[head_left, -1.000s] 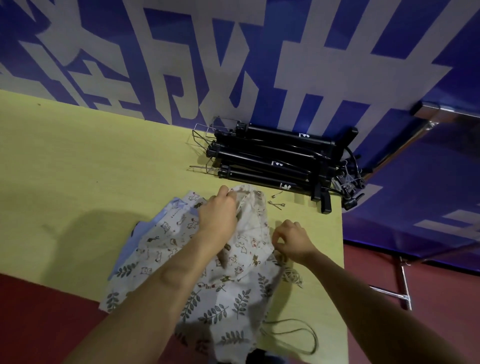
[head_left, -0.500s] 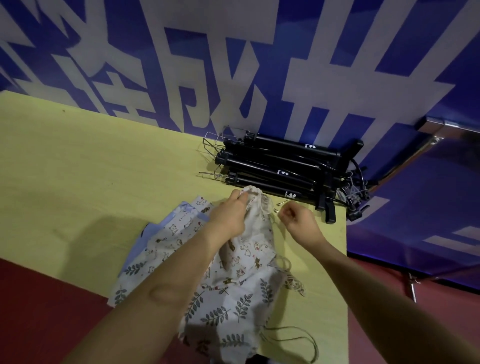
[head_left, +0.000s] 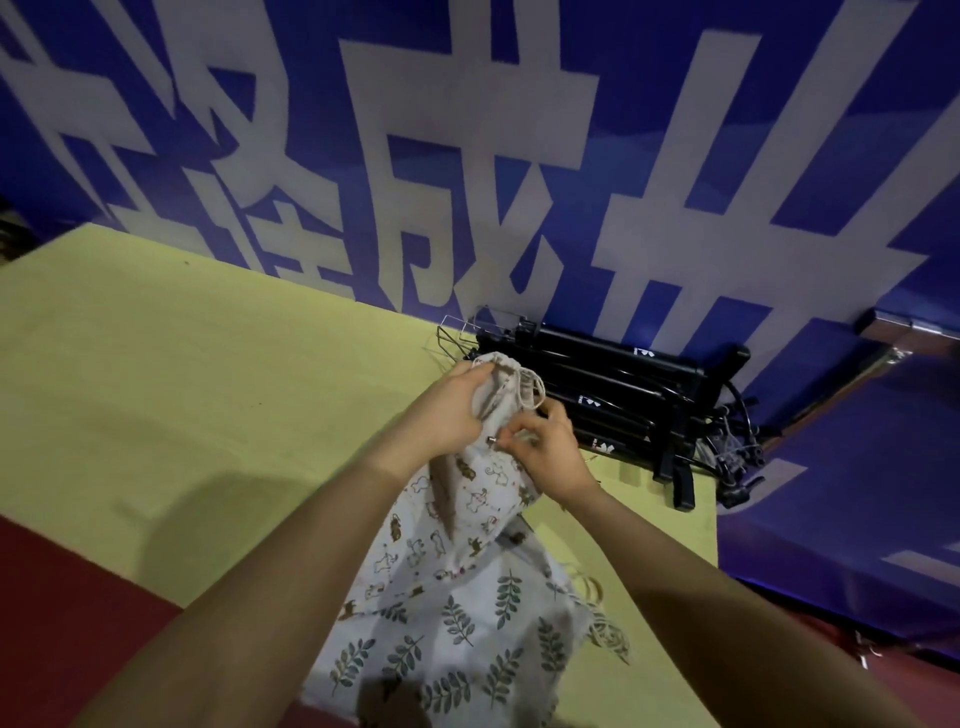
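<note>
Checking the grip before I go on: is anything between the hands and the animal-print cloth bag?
Nothing visible. The left hand grips the cloth bag near its gathered top; the right hand pinches a small metal piece right at the cloth.

Bare forearms (head_left: 291, 587) lead to a bare left hand (head_left: 447, 410) and bare right hand (head_left: 550, 457).

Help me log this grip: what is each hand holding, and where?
The left hand grips the animal-print drawstring bag by its gathered neck; the right hand pinches a small metal pin just below it.
</note>
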